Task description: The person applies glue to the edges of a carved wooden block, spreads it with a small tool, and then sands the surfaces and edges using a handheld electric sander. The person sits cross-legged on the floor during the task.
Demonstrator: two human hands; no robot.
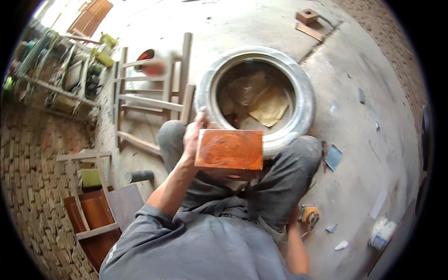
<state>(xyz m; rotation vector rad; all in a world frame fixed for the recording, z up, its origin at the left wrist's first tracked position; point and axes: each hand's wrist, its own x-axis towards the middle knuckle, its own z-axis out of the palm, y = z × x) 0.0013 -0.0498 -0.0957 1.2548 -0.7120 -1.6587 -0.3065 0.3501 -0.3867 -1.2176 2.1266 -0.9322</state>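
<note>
Head view, sole entry.

Item: orange-brown box (228, 150), rectangular, glossy and streaked on its upper face; located above the lap, overlapping the near rim of the tire as seen from overhead. Contact with the rim cannot be told.

Left hand (191, 136): fingers closed on the left end of the box.

Right hand (293, 216): low, outside the right knee, just beside a yellow-orange power tool (309, 216); partly hidden, so whether the fingers grip anything cannot be told.

Tire (305, 100): pale with dust, lying flat on the concrete floor (359, 126) beyond the knees; a yellowish sheet (269, 106) lies inside its opening.

Right of the right knee: blue sheet (333, 157), near the tire's right near edge.

Floor, lower right edge: white bucket (382, 232).

Floor, far right corner: square wooden block (307, 17), a hole in its top; wooden strip (309, 32) just beside it.

Left of the tire: slatted wooden frame (151, 98); a blurred red object (153, 66) among its bars.

Floor, left edge, by the brick wall (35, 161): grey cylinder (139, 176) on its side; brown wooden panel (93, 210).
</note>
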